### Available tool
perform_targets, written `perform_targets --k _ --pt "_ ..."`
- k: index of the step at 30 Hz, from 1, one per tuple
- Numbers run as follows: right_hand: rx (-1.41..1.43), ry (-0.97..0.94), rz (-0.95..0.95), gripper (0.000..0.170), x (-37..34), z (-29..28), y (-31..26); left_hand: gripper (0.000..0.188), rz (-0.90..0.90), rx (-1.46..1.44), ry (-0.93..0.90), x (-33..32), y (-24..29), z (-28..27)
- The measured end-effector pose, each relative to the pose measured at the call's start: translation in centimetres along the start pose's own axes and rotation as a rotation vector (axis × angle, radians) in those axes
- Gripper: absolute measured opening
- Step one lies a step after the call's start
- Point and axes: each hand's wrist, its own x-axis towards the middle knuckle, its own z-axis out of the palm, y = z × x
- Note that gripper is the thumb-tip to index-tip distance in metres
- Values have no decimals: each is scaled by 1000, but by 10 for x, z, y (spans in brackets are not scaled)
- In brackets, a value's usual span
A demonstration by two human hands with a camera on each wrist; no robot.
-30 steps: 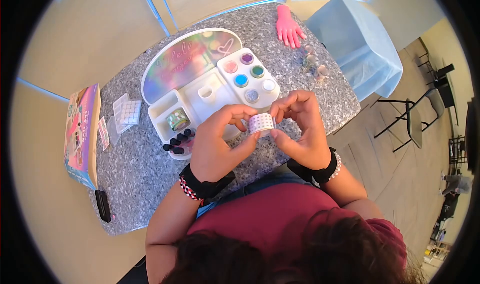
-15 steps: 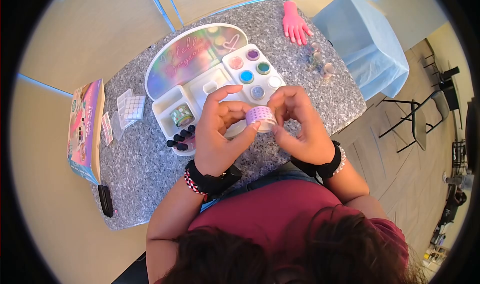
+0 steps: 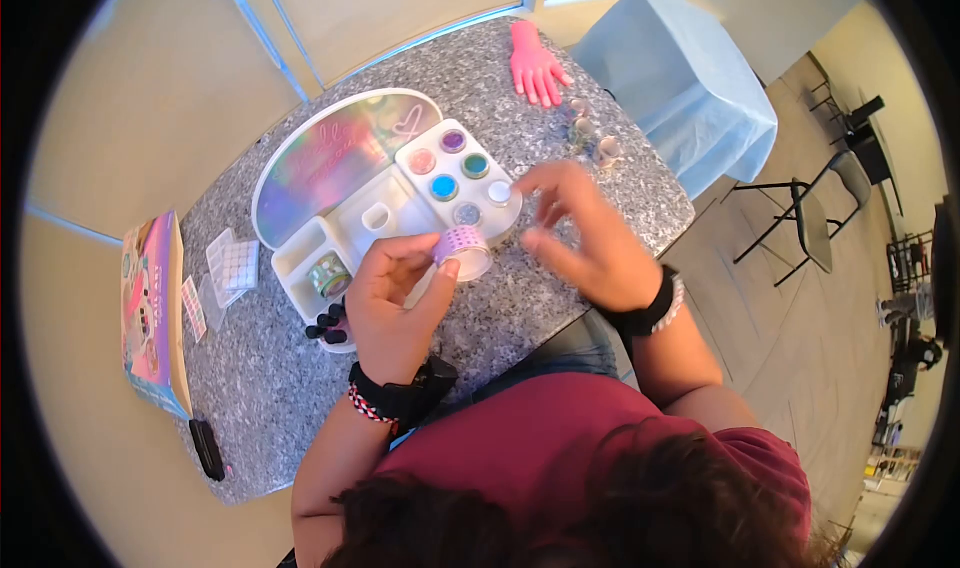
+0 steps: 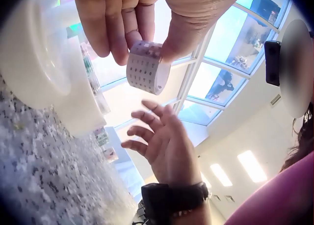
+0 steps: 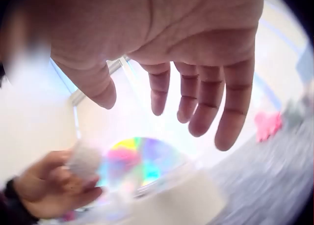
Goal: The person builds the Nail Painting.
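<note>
My left hand (image 3: 388,313) pinches a small roll of sticker tape (image 3: 462,240) between thumb and fingers, above the front of a white tray (image 3: 352,226). The roll is pale lilac with rows of tiny marks, and its hollow core shows in the left wrist view. Apart from it on the right, my right hand (image 3: 592,243) hangs over the table with fingers spread and loosely bent. Nothing lies in that palm in the right wrist view. Small pots of glitter, among them a blue one (image 3: 444,187), sit in the tray's right part.
In the tray's left part are a green patterned roll (image 3: 328,274) and black-capped bottles (image 3: 326,326). A box (image 3: 152,313), sticker sheet (image 3: 194,308), clear case (image 3: 238,266) and black pouch (image 3: 206,450) lie left. A pink model hand (image 3: 536,68) and small jars (image 3: 606,152) are far right.
My right hand has let go of the roll and moved off to the right. My left hand keeps the roll, now with its open end more toward the head camera. The head view has shifted.
</note>
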Motion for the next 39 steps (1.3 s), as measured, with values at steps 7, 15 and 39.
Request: perform_targets --k 7,15,39 --pt "-743 205 299 45 6 -71 95 33 -94 19 -12 -2 6 0" --pt "-344 189 338 26 11 -57 45 33 -107 28 33 1 10 1" --pt "-211 117 -182 29 7 30 -40 31 -105 -45 73 0 5 1"
